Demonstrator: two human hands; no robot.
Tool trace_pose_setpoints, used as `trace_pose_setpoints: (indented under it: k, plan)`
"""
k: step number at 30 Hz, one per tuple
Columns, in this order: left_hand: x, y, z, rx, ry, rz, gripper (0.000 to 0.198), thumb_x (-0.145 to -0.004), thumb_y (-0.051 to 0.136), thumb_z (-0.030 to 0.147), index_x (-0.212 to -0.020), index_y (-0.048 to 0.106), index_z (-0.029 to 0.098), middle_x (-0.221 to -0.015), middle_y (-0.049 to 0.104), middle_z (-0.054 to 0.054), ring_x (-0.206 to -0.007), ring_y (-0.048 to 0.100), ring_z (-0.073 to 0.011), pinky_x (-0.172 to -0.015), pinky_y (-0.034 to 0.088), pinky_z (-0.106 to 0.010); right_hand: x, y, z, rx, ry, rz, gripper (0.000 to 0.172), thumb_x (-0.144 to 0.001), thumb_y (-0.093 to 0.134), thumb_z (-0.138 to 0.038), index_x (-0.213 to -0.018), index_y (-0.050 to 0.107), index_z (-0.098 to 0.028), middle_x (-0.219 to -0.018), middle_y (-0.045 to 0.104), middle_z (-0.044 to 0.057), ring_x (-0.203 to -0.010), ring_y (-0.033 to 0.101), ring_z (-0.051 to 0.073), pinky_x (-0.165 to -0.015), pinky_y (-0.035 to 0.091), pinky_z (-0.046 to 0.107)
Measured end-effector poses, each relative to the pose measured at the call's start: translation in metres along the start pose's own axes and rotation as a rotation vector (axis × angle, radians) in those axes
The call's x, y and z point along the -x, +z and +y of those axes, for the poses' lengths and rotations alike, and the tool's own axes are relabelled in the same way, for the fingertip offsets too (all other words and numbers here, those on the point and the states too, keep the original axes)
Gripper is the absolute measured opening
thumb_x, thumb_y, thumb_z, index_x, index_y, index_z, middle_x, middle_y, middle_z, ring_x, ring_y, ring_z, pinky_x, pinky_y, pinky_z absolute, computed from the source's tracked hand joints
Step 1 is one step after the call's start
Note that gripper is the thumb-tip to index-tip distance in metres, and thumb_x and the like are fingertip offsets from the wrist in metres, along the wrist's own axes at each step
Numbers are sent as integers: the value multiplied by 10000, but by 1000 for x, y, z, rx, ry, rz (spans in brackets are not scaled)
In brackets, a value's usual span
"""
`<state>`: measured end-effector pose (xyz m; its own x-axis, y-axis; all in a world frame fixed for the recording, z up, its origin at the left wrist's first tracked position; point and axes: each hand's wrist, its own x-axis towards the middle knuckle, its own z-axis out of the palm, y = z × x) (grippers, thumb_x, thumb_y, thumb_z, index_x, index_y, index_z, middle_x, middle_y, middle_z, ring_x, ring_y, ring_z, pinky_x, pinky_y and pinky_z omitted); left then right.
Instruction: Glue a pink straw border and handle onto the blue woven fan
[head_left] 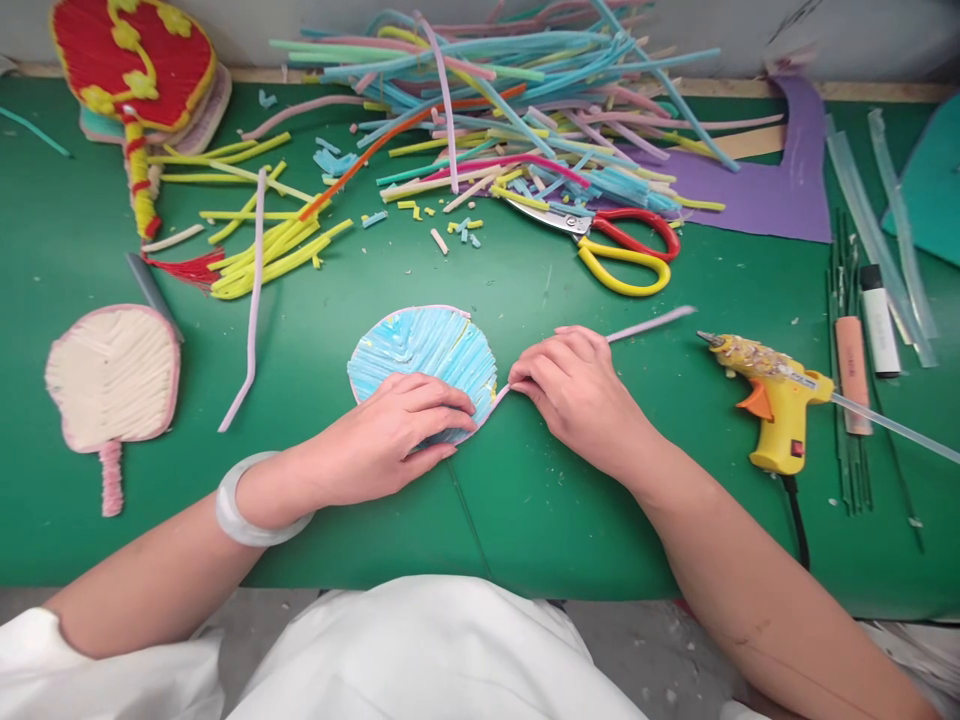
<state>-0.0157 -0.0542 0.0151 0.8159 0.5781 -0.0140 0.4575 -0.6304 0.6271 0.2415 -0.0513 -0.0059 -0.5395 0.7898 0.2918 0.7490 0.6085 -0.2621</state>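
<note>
Your left hand (409, 430) is lying over the blue disc (420, 340) mid-frame, thumb apart; your right hand (574, 395), nearer the free end, is pinching the pale strip (651, 322), slanting from the disc's lower-right edge toward upper right. Some rim is probably hiding underneath.

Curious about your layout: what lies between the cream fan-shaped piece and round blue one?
In the head view: a bent lilac strip, touching neither the cream piece nor the blue piece.
</note>
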Motion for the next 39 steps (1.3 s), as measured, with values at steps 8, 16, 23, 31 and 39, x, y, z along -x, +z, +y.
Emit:
trace_pose_setpoints:
  k: [8, 16, 23, 31, 39]
  plan:
    - [0, 0, 0, 11, -8, 6, 226, -977, 531, 233, -1176, 637, 225, -1254, 645, -68, -1157, 565, -207, -1000, 402, -382, -2, 2, 0, 15, -6, 33, 142, -986, 497, -229, -911, 618, -233, -954, 696, 44, -940, 561, 216, -1032, 348, 428]
    - [0, 0, 0, 7, -3, 12, 225, -981, 526, 246, -1175, 638, 229, -1250, 647, -73, -1146, 569, -210, -986, 410, -380, -5, 5, 2, 33, -24, 38, 153, -990, 498, -239, -908, 626, -229, -969, 693, 43, -964, 546, 206, -1051, 330, 416]
    - [0, 1, 0, 7, 0, 19, 224, -970, 541, 233, -1171, 641, 231, -1246, 649, -69, -1154, 572, -210, -995, 410, -376, -7, 4, 5, 29, -55, 1, 143, -985, 522, -241, -887, 625, -229, -964, 703, 28, -961, 563, 189, -1065, 314, 408]
    - [1, 1, -1, 17, 11, 28, 229, -965, 545, 215, -1173, 639, 230, -1240, 652, -69, -1127, 579, -211, -969, 425, -371, -20, -5, 8, 53, -163, -42, 140, -976, 533, -199, -882, 636, -218, -932, 707, 30, -943, 572, 187, -1078, 312, 423]
    - [2, 1, -2, 12, 26, 27, 230, -982, 511, 213, -1186, 617, 218, -1254, 644, -74, -1127, 579, -218, -963, 424, -380, -26, -6, 14, 57, -232, -63, 131, -985, 537, -226, -896, 632, -211, -927, 712, 18, -953, 570, 177, -1091, 307, 406]
